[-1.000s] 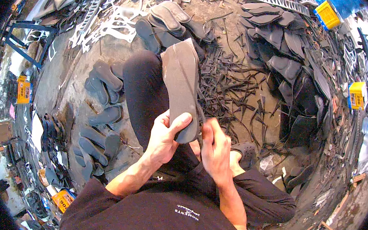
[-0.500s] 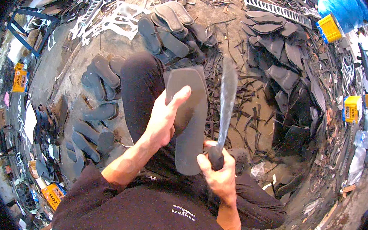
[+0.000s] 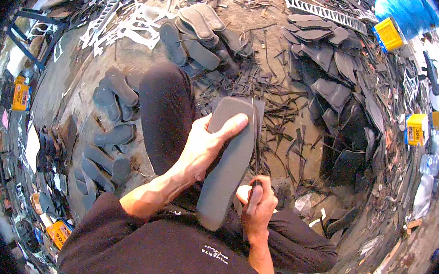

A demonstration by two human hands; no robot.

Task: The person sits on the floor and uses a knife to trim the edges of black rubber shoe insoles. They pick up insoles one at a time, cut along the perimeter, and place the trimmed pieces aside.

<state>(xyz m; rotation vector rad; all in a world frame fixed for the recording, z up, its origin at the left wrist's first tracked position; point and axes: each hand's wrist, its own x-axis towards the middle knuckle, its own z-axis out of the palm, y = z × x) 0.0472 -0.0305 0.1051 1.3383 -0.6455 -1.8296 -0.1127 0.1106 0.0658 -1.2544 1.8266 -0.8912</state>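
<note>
The fingers of the left hand (image 3: pixel 206 143) grasp a flat, grey, foam-like shoe sole (image 3: pixel 226 177); those of the right hand (image 3: pixel 260 213) clench a dark-handled, thin-bladed knife (image 3: pixel 257 184) beside its right edge.

Dark shirt (image 3: pixel 131 249), nearly black from where I stand | loose half-length sleeves (image 3: pixel 95 215) | small white lettering (image 3: pixel 215 254) across its front | matching dark trousers (image 3: pixel 164 116)
</note>
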